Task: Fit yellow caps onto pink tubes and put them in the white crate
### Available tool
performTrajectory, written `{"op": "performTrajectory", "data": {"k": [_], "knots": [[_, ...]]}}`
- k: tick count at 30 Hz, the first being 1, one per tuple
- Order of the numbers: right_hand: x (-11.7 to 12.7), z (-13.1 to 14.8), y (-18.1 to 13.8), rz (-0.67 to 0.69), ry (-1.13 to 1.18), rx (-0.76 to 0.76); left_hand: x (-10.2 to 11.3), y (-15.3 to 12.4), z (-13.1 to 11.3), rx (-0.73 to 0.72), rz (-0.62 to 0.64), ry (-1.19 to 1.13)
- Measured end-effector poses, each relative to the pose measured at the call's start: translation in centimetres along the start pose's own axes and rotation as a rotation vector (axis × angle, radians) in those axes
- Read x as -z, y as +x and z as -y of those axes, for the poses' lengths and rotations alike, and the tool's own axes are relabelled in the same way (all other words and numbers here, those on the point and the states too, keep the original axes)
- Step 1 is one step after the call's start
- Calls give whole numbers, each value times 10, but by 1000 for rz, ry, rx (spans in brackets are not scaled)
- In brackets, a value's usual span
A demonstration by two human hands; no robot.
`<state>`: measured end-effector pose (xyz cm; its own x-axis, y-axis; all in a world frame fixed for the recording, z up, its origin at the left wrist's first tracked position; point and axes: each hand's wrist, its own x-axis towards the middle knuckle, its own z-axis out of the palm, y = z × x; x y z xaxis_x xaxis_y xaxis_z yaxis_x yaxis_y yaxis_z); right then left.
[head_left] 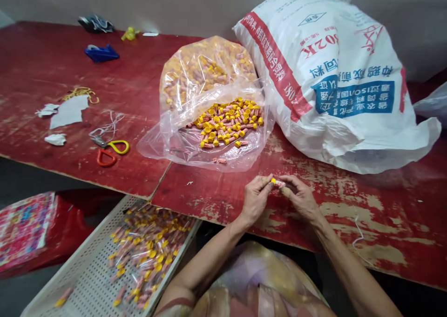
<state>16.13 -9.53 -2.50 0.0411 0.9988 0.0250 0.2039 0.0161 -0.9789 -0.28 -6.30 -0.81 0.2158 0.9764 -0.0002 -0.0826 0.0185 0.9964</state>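
Note:
Between my two hands, just over the front of the red table, is a small pink-and-white speckled tube with a yellow cap [278, 183]. My left hand [257, 198] pinches its capped end, while the fingers of my right hand [301, 197] close on the other end. Beyond my hands lies an open clear plastic bag [213, 86] full of similar yellow-capped tubes, some of them spilling toward its mouth [226, 124]. Below the table edge at left, a white perforated basket [87, 256] holds many more such pieces [150, 247], apparently in clear wrapping.
A big white woven sack [349, 65] leans at the back right. Scissors [109, 150] with red and yellow handles lie left of the bag, near string [106, 125], paper scraps [70, 111] and rubber bands [81, 93]. Farther back sits a blue tape dispenser [101, 53].

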Motion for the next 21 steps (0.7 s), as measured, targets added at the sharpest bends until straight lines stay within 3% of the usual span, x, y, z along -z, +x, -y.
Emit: {"op": "performTrajectory", "data": {"k": [4, 8, 11, 13, 16, 21], "knots": [[-9, -8, -5, 34, -144, 13, -2, -9, 5, -73, 4, 40], [-12, -5, -8, -21, -216, 158, 10, -8, 8, -44, 83, -66], [-11, 3, -6, 35, -313, 240, 26, 2, 6, 94, 213, -175], [-14, 9, -5, 89, -316, 247, 32, 11, 4, 237, 192, -327], [-29, 19, -8, 168, -316, 285, 29, 21, 2, 446, 56, -537], [-53, 25, -16, 277, -314, 439, 17, 19, 6, 633, 122, -527]]}}
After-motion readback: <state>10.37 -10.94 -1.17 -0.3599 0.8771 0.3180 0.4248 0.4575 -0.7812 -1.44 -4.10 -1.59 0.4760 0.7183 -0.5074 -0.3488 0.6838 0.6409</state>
